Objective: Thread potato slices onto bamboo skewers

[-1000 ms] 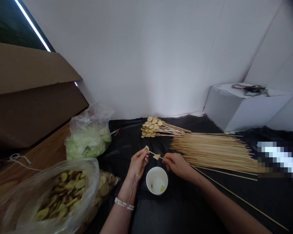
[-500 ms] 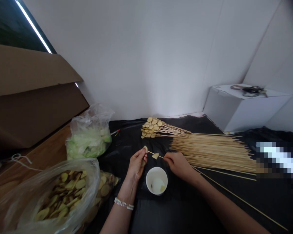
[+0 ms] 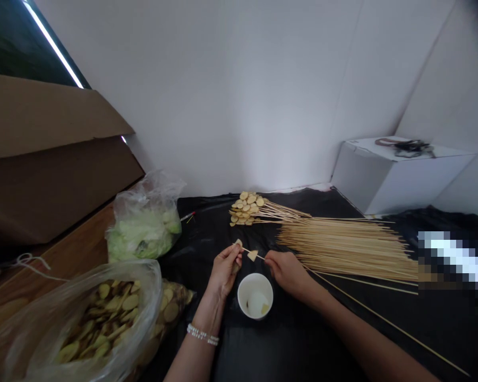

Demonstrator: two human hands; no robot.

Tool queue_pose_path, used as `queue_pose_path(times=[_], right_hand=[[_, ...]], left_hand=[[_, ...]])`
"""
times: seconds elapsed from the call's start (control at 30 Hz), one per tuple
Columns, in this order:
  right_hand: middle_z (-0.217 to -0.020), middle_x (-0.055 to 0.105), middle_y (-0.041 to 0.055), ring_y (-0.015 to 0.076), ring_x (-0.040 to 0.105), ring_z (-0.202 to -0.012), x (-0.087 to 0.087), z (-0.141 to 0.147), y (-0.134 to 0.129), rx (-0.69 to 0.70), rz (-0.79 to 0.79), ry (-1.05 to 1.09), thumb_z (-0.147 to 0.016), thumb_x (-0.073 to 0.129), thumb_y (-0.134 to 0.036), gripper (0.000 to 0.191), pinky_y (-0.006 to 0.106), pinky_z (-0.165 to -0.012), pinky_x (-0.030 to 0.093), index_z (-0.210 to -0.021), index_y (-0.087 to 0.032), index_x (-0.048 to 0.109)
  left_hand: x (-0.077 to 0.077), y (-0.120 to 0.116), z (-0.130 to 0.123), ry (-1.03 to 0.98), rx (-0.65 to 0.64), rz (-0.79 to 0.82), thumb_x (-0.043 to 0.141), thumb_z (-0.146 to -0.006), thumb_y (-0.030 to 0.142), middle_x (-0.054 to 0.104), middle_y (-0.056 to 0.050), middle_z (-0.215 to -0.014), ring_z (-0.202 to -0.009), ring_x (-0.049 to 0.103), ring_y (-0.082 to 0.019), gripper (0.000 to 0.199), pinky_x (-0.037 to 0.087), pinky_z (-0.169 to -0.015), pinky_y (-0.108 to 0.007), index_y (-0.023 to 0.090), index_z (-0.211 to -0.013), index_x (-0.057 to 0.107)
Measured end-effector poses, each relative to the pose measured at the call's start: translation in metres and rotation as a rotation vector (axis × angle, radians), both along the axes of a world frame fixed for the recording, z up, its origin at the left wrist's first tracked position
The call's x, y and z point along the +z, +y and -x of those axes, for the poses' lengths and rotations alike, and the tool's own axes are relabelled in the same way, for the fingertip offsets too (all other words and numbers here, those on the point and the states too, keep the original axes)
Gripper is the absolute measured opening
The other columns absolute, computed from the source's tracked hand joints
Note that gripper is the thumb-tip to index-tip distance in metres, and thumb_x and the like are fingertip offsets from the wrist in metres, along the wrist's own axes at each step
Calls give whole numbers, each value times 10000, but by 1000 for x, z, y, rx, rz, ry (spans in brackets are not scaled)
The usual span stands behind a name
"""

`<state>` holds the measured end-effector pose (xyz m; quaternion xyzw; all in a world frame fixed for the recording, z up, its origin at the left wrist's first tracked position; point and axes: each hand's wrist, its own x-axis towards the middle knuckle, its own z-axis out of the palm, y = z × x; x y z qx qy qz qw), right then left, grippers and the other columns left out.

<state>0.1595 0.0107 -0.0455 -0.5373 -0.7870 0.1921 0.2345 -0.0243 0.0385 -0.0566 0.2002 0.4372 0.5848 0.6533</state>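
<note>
My left hand (image 3: 225, 265) pinches a pale potato slice (image 3: 238, 243) at the tip of a thin wooden skewer (image 3: 260, 258). Another slice (image 3: 253, 255) is threaded on the skewer between my hands. My right hand (image 3: 283, 269) is closed around the skewer to the right of that slice. Just below the hands stands a white bowl (image 3: 255, 296) with a small yellowish piece inside. Beyond them lies a pile of skewered slices (image 3: 247, 207), beside a wide bundle of bare skewers (image 3: 346, 246).
An open plastic bag of slices (image 3: 115, 307) stands at the lower left, with a bag of pale green vegetables (image 3: 143, 239) behind it. A cardboard box (image 3: 59, 180) is at the far left. A white box (image 3: 394, 175) stands at the back right.
The skewer tip now shows past the slice in my left hand. My right hand has shifted slightly left along with the skewer.
</note>
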Motion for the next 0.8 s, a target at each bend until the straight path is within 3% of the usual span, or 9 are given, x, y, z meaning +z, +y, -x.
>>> queue_pose_path(times=[0.4, 0.57, 0.8], right_hand=[[-726, 656, 24, 134, 575, -698, 0, -1, 2, 13, 20, 67, -872, 444, -188, 207, 220, -648, 333, -753, -188, 613], [-697, 651, 12, 120, 557, -650, -2, -1, 4, 56, 30, 117, -857, 441, -152, 224, 216, -618, 325, -725, -182, 620], [-720, 664, 25, 137, 585, -685, -6, 3, 2, 8, 7, 98, -884, 433, -205, 229, 227, -639, 342, -775, -187, 633]], left_hand=[[0, -2, 0, 46, -69, -24, 856, -515, 210, 648, -49, -705, -520, 526, -21, 274, 420, -438, -82, 70, -695, 704], [-3, -5, -6, 80, -155, -21, 848, -531, 246, 593, -9, -569, -449, 485, -14, 277, 389, -416, -89, 79, -695, 701], [-5, -5, -8, 67, -128, -1, 858, -504, 230, 578, -3, -540, -445, 490, -19, 298, 379, -413, -87, 77, -700, 695]])
